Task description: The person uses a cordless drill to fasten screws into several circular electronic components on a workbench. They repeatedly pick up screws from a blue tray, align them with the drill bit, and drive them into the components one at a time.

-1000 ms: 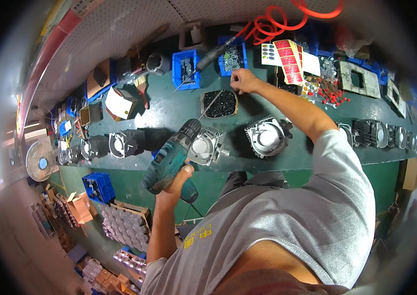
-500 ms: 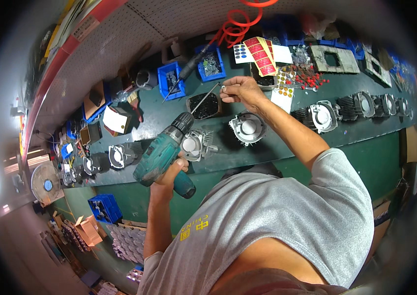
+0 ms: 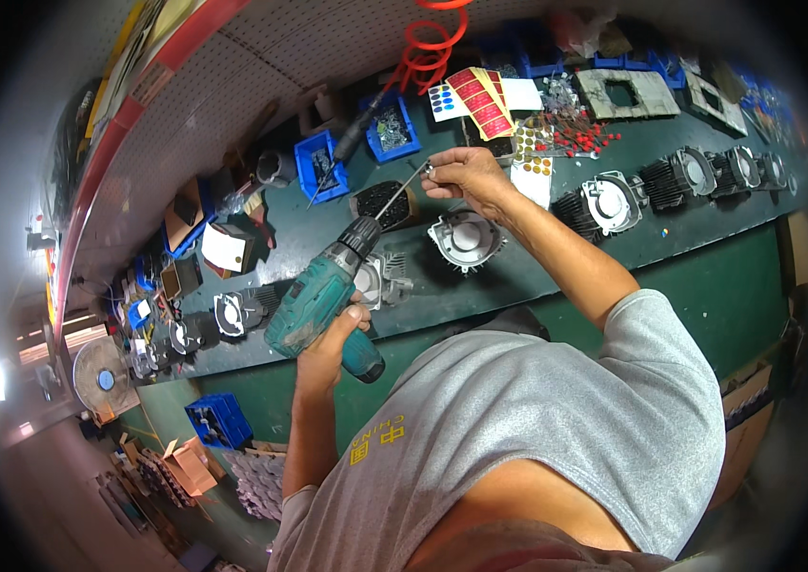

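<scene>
My left hand (image 3: 330,351) is wrapped round the handle of a teal and black cordless drill (image 3: 313,303). Its long thin bit (image 3: 401,197) points up and to the right. At the bit's tip, my right hand (image 3: 469,178) pinches a small shiny metal piece (image 3: 429,171), perhaps a screw; its exact kind is too small to tell. Below the bit sits an open container of small black parts (image 3: 383,205). A silver finned engine cylinder (image 3: 466,238) stands under my right forearm, and another finned cylinder (image 3: 387,284) is partly hidden behind the drill.
More finned cylinders (image 3: 609,203) line the dark green bench (image 3: 537,272) on both sides. Blue bins (image 3: 393,129) of screws, sticker sheets (image 3: 482,103) and red-tipped parts (image 3: 583,133) lie toward the back. A coiled red hose (image 3: 428,57) hangs above, with a dark power screwdriver (image 3: 354,138) below it.
The drill's bit tip and the small piece in my right fingers have come together. The whole view has shifted slightly, and both hands keep their grips.
</scene>
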`<state>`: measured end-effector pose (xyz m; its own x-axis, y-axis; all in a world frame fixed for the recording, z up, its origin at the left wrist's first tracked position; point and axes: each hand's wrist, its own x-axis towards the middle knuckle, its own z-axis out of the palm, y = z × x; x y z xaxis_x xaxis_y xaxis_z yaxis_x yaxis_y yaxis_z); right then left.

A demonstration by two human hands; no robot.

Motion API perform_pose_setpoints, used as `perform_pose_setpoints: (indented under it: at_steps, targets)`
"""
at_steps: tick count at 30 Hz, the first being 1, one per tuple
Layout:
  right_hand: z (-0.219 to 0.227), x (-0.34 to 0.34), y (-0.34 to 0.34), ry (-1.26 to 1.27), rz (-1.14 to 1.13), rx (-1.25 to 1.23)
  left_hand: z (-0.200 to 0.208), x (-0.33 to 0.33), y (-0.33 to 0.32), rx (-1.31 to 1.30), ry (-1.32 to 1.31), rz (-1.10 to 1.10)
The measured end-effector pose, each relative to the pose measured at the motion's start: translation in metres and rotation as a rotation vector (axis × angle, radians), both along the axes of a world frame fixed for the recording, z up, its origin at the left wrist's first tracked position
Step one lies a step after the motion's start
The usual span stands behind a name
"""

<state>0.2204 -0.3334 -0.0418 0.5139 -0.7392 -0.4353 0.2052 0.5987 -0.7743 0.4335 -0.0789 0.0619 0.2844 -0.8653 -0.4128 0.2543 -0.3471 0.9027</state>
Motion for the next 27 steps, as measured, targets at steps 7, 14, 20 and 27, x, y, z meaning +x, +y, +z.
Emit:
perform_pose_setpoints:
  at_steps: [7, 14, 20, 27]
  targets:
    - [0.002, -0.011, 0.002, -0.025, -0.017, -0.007, 0.004, -0.008, -0.001, -0.002, 0.018, -0.015]
    - [-0.006, -0.02, 0.005, -0.002, 0.016, -0.104, 0.006, -0.012, -0.002, 0.002, 0.022, -0.022]
    - [0.003, -0.029, 0.011, 0.053, 0.03, -0.221, 0.009, -0.014, 0.001, 0.026, 0.016, -0.024]
    - [0.008, -0.048, 0.012, 0.022, 0.036, -0.22, 0.012, -0.01, 0.006, 0.036, 0.004, -0.06]
